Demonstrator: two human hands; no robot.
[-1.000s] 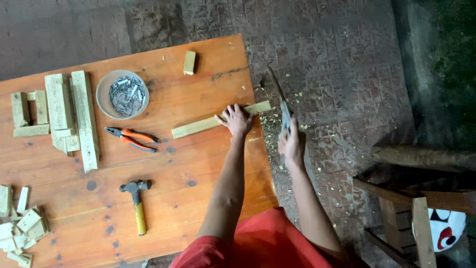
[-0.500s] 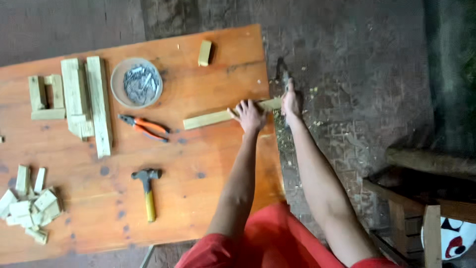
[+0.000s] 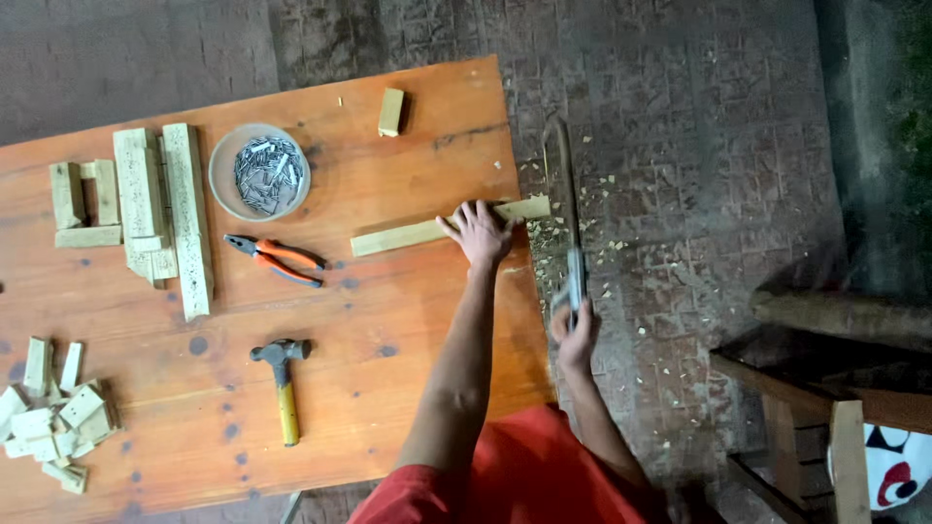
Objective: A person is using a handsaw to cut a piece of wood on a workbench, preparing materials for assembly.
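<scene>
My left hand (image 3: 480, 231) presses flat on a long pale wood strip (image 3: 408, 235) that lies across the orange-brown table (image 3: 408, 320), its right end sticking out past the table's edge. My right hand (image 3: 573, 335) grips the handle of a hand saw (image 3: 568, 209), whose thin blade runs along the table's right edge and meets the strip's overhanging end. Both forearms reach up from my red garment at the bottom.
On the table lie orange-handled pliers (image 3: 277, 258), a hammer (image 3: 282, 383), a bowl of nails (image 3: 260, 172), a small wood block (image 3: 390, 112), longer wood pieces (image 3: 160, 209) at left and several short offcuts (image 3: 53, 412). Wood chips litter the brick floor. Wooden furniture (image 3: 825, 388) stands at right.
My right hand has drawn the saw back toward me along the table's edge, after having pushed it forward. My left hand has stayed on the strip.
</scene>
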